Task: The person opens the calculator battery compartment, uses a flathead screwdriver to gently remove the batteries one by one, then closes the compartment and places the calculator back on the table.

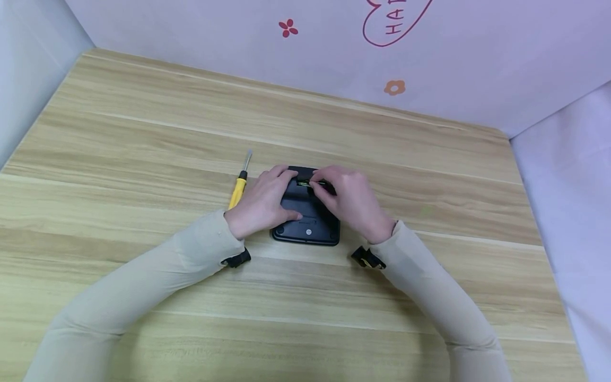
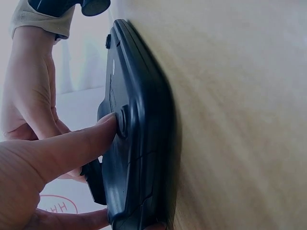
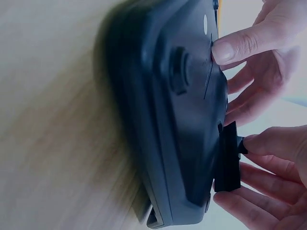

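Observation:
A black calculator-like device [image 1: 324, 228] lies back side up on the table, with round rubber feet and a small round sticker on its back. My left hand [image 1: 264, 200] holds it at its left side, thumb pressed on the back and fingers along the far edge. With thumb and fingertips my right hand [image 1: 354, 199] pinches a small black battery cover [image 3: 227, 163], which stands tilted up from the back in the right wrist view. A green-marked battery [image 1: 303, 183] shows in the slot near the far end, partly hidden by my right fingers.
Left of the device, partly behind my left hand, lies a yellow-handled screwdriver [image 1: 238, 190], tip pointing away. The wooden table [image 1: 191, 132] ends at a white backdrop [image 1: 215, 32] with drawings at the back, and white sheeting flanks both sides.

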### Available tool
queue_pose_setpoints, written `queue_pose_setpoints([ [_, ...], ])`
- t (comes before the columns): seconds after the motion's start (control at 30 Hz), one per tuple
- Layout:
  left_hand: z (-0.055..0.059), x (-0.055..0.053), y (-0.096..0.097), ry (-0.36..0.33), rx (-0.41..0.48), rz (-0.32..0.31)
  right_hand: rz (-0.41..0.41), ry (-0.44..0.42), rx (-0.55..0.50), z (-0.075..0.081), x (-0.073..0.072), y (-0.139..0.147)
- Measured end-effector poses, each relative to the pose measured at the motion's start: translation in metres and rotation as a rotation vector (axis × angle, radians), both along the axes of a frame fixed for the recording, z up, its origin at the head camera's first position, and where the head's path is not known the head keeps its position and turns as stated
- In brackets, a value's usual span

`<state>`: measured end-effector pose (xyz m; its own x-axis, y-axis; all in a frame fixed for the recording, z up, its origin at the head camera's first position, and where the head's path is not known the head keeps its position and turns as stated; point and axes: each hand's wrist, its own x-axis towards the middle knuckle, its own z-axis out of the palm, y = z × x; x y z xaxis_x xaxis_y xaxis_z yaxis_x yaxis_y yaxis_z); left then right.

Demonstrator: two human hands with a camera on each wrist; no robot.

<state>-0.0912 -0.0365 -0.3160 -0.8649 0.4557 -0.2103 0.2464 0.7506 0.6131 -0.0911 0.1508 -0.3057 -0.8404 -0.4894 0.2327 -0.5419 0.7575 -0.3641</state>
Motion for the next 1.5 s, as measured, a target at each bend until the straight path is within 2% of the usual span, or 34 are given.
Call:
queue_pose_setpoints([
  [0.27, 0.000, 0.000, 0.000, 0.007, 0.005, -0.005, 0.004, -0.006, -0.030, -0.001, 0.002, 0.003],
  [0.7, -0.002, 0.000, 0.001, -0.006, 0.017, -0.004, -0.043, -0.038, -0.064, 0.000, 0.004, 0.014],
  [1.5, -0.001, 0.001, 0.001, -0.008, 0.026, 0.013, -0.110, 0.001, -0.102, 0.002, 0.007, 0.043],
])
